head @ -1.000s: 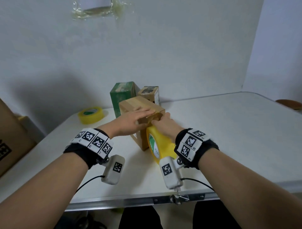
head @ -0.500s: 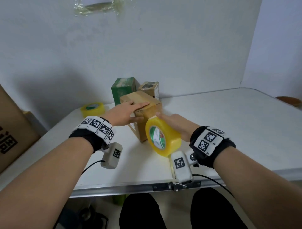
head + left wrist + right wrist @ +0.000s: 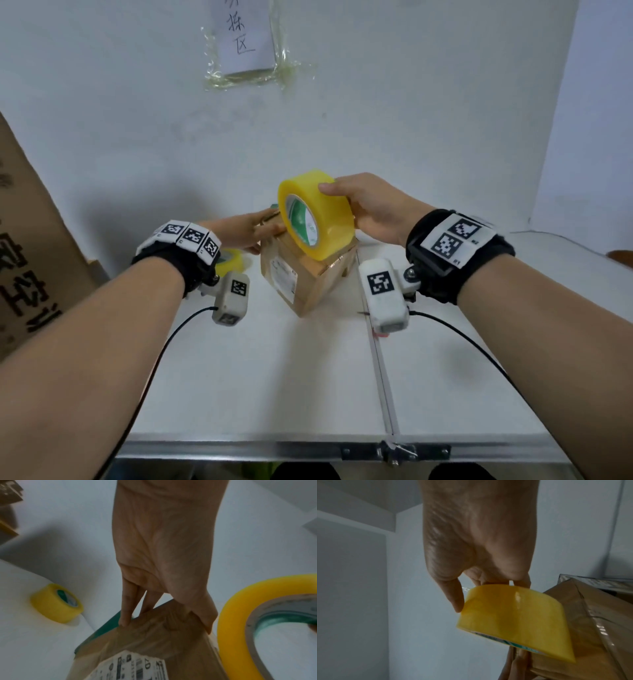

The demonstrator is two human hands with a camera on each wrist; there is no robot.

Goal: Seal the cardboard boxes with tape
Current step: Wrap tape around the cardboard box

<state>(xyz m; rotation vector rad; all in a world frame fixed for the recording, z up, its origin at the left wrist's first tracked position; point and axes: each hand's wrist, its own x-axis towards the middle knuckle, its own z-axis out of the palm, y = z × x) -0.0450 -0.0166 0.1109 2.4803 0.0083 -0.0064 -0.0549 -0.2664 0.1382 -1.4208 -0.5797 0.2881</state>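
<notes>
White folding table [image 3: 479, 359], metal front edge with a latch [image 3: 394, 451] at the centre seam. Plain white wall [image 3: 411, 120] behind; second wall meets it at a corner on the right. Paper notice [image 3: 245, 34] with handwritten characters taped to the wall under clear film. Lighting soft and even.

In the head view the tape roll [image 3: 317, 215] held by the right hand [image 3: 375, 209] hides the box [image 3: 301, 274] top and the left hand's [image 3: 239, 229] fingertips. A second roll [image 3: 232, 262] is half hidden behind the left wrist. The box label's [image 3: 133, 668] print is too blurred to read, cut off below.
</notes>
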